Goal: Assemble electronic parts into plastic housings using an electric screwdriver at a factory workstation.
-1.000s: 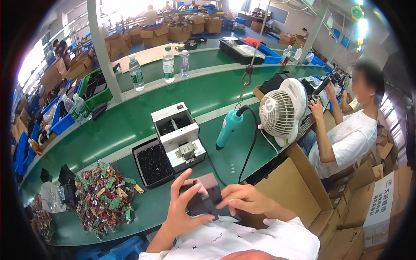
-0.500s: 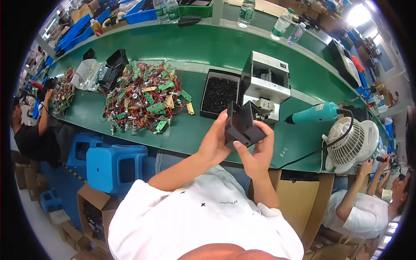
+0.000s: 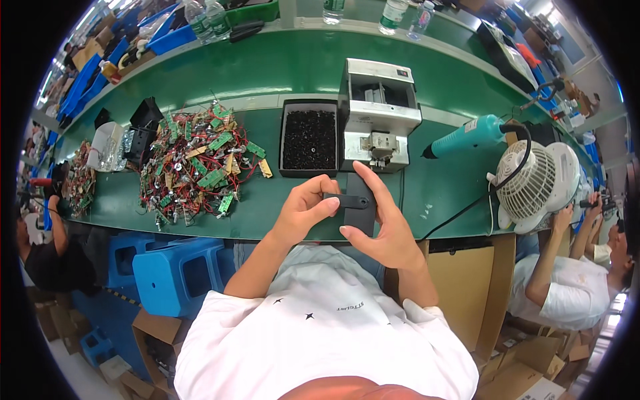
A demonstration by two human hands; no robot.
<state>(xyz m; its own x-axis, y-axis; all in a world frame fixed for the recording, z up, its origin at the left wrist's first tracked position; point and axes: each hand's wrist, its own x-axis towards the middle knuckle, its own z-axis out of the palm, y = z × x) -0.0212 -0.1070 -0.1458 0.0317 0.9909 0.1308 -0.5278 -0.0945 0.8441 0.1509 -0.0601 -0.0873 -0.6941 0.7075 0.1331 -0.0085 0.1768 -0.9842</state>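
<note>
Over the front of the green bench I hold a black plastic housing [image 3: 360, 219] between my two hands. A narrow flat arm of it [image 3: 347, 200], with a round hole near its right end, points toward my left hand [image 3: 301, 212]. Left thumb and index finger close around that arm's left end. My right hand [image 3: 387, 233] grips the housing from the right, thumb at its near side and index finger stretched along its far side. The housing's underside is hidden.
Beyond my hands stand a black tray of small black screws [image 3: 310, 141] and a silver-white machine [image 3: 373, 119]. A heap of wired circuit boards [image 3: 197, 167] lies left. Rightward are a teal electric screwdriver [image 3: 467, 135], its cable and a white fan [image 3: 533, 177]. Other people sit at both sides.
The housing has been turned and lowered toward the bench, its flat face and narrow arm now showing. My left hand has shifted to the arm's end. The head view has swung slightly right.
</note>
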